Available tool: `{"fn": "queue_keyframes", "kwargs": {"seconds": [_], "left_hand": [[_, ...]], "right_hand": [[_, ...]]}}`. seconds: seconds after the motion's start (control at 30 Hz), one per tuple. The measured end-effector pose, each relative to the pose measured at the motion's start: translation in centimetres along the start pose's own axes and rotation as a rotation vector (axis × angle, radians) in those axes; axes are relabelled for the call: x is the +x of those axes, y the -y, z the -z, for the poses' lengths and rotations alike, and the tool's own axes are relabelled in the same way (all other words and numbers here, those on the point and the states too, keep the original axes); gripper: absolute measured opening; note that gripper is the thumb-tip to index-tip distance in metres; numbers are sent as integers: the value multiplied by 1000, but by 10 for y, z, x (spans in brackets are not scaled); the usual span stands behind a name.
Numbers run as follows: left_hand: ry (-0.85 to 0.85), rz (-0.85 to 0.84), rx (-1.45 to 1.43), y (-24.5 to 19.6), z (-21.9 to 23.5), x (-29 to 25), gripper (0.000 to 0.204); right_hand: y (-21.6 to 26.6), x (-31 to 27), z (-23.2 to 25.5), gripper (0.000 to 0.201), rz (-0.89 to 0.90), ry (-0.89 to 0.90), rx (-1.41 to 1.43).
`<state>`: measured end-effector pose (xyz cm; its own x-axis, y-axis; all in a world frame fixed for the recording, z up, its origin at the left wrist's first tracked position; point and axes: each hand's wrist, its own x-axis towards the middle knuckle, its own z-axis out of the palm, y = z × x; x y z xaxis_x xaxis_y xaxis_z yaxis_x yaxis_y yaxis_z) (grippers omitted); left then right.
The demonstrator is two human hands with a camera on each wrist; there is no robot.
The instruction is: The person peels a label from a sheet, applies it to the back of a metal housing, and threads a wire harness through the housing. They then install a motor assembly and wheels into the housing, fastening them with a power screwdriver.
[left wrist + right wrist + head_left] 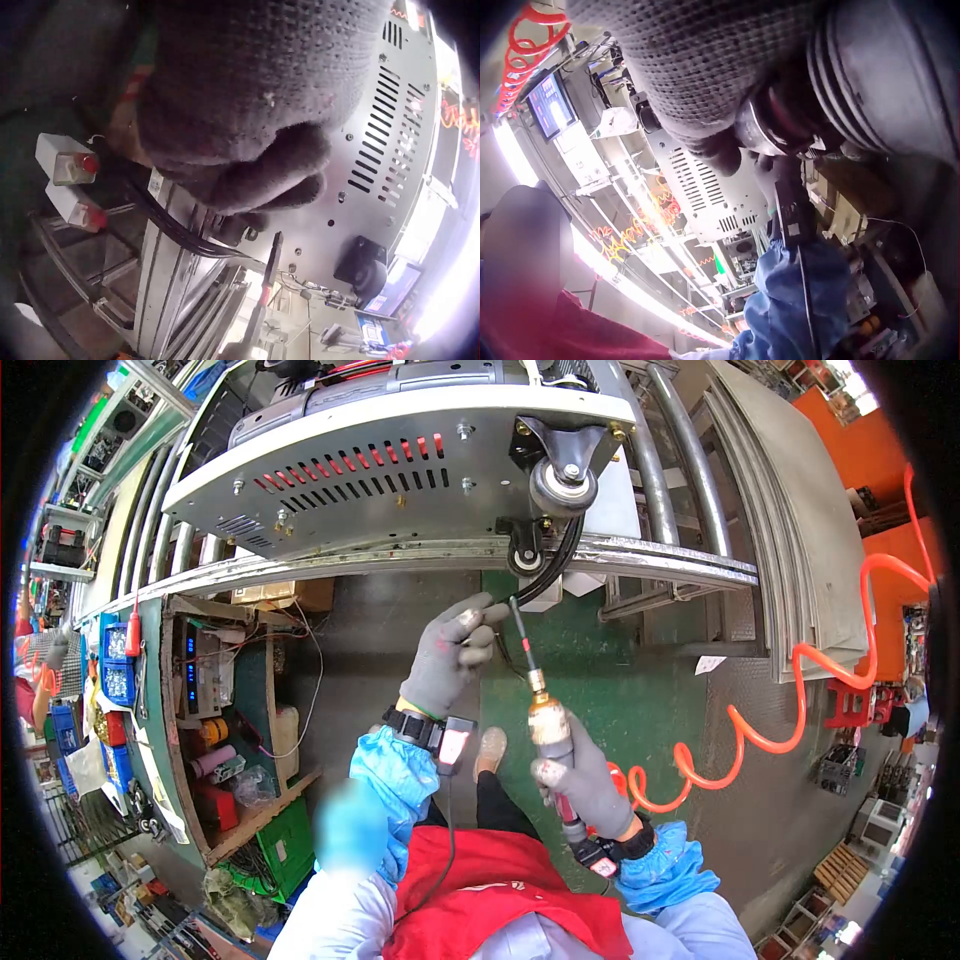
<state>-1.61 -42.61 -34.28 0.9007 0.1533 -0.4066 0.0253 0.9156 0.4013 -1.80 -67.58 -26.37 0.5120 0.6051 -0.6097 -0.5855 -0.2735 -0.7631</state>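
In the head view, the gloved left hand (447, 658) is below the metal machine (350, 480), its curled fingers at the lower end of a black cable (560, 560) hanging beside a caster (563, 485). The left wrist view shows the curled glove (255, 112) large, black cables (176, 229) passing below it; the exact contact is hidden. The gloved right hand (590, 785) grips a power screwdriver (549, 725), its long bit pointing up beside the left fingertips. In the right wrist view, that glove (690, 67) is wrapped round the tool, partly hidden.
The machine rests on a metal roller frame (640, 560). An orange coiled hose (740, 730) hangs at the right, near stacked panels (790, 510). At the left stands a wooden shelf (262, 825) with tools and a green crate (290, 855).
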Motion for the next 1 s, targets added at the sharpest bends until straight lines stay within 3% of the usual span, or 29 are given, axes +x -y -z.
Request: {"fn": "queue_keyframes", "kwargs": {"seconds": [0.13, 0.23, 0.33, 0.53, 0.67, 0.93, 1.0], "left_hand": [[102, 31, 26, 1, 14, -13, 25], [9, 2, 52, 3, 9, -20, 24], [-38, 40, 111, -1, 1, -30, 37], [-127, -72, 240, 2, -16, -45, 42], [-107, -50, 269, 3, -11, -51, 40], [-76, -223, 414, 7, -2, -45, 35], [26, -236, 432, 0, 9, -42, 34]], "right_hand": [[2, -17, -1, 84, -78, 81, -81], [-9, -18, -2, 85, 14, 91, -163], [-14, -18, -4, 84, 25, 87, -216], [-18, -19, -9, 82, 13, 93, -231], [-22, -19, -10, 80, 10, 105, -253], [-20, -18, -13, 75, 58, 122, -213], [-16, -20, -5, 75, -131, 269, 115]]}}
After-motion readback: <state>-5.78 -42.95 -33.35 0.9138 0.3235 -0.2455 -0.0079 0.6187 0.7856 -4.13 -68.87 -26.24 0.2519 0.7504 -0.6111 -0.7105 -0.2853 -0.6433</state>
